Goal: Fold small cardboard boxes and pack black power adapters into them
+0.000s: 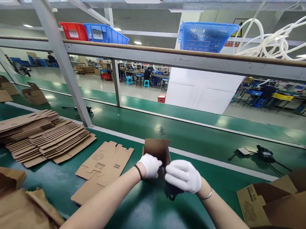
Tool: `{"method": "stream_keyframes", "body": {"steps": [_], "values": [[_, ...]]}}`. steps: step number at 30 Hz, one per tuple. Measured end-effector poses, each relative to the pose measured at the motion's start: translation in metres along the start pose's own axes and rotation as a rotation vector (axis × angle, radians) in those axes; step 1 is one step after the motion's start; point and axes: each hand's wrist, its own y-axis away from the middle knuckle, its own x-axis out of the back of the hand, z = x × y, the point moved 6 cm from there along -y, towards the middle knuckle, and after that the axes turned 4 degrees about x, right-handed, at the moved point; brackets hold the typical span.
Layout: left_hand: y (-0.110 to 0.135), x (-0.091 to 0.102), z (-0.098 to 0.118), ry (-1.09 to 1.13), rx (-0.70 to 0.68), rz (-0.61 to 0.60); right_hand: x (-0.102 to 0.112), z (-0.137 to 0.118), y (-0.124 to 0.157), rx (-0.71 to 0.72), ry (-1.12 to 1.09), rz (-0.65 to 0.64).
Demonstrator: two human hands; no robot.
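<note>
Right hand (pixel 184 176) grasping dark item (pixel 172 190); left hand (pixel 150 165) at open carton (pixel 155 146), grip unclear. Flat cardboard (pixel 104 160) left of left hand.

your green worktop (pixel 138 215) carries a stack of flattened cartons (pixel 50 138) at ten o'clock, a flat printed carton (pixel 101 166) at eleven, brown paper (pixel 16 214) at nine and an open carton (pixel 291 209) at three; beyond its white strip (pixel 210 160), a black corded device (pixel 265 154) lies at two.

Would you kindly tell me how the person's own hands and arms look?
The left hand has a white glove and, above it, a dark beaded bracelet; the right hand, a white glove and a thin silvery bangle. No sleeves show.
</note>
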Motion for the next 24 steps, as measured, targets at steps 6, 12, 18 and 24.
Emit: {"method": "stream_keyframes", "body": {"steps": [6, 12, 18, 24], "values": [[0.008, 0.007, 0.006, 0.008, -0.035, 0.008, -0.029, 0.027, -0.022, -0.34, -0.196, 0.032], [0.009, 0.006, 0.009, 0.013, 0.003, 0.011, -0.047, 0.066, -0.043, -0.919, 0.056, -0.58], [0.019, 0.003, 0.011, 0.035, 0.031, 0.102, -0.066, 0.068, -0.062, -0.899, 0.064, -0.829], [0.048, 0.024, -0.004, 0.021, 0.03, 0.253, -0.089, 0.067, -0.061, -0.851, 0.003, -0.975]]}}
